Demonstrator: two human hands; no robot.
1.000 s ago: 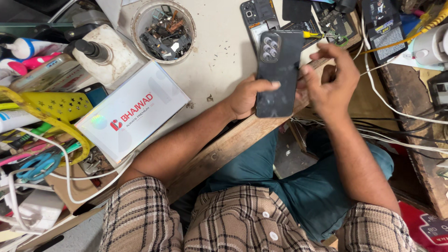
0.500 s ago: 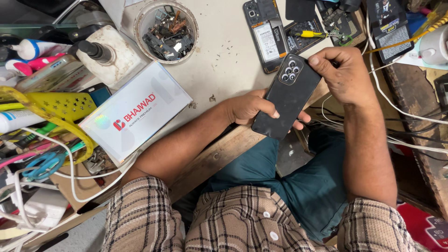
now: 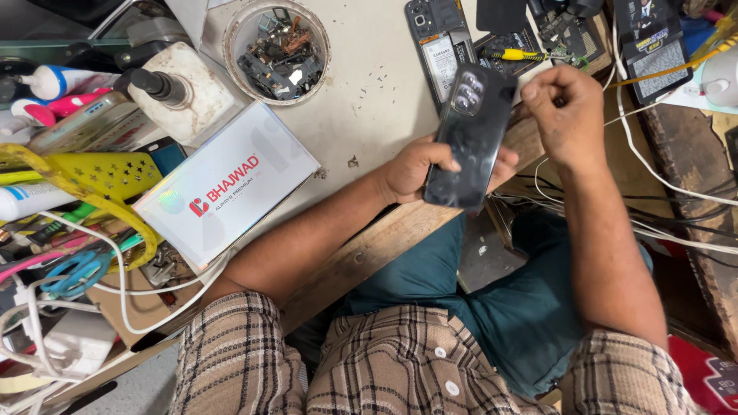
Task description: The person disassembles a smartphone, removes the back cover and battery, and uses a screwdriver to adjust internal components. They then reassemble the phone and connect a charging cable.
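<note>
**Black phone held over the front edge of a repair bench**

The left hand (image 3: 415, 170) grips the lower end of a glossy black smartphone with a cluster of rear camera lenses (image 3: 469, 134), thumb laid across its back and fingers wrapped beneath. The phone is tilted, back upward, above the wooden front edge of the pale worktop (image 3: 369, 115). The right hand (image 3: 565, 115) is curled beside the phone's upper right corner, fingertips pressed together; whether they pinch anything cannot be told. Just behind lies an opened phone with exposed battery (image 3: 440, 46). Farther left stand a round bowl of loose electronic parts (image 3: 277, 50) and a white rectangular cardboard box with red lettering (image 3: 227, 192).
</note>
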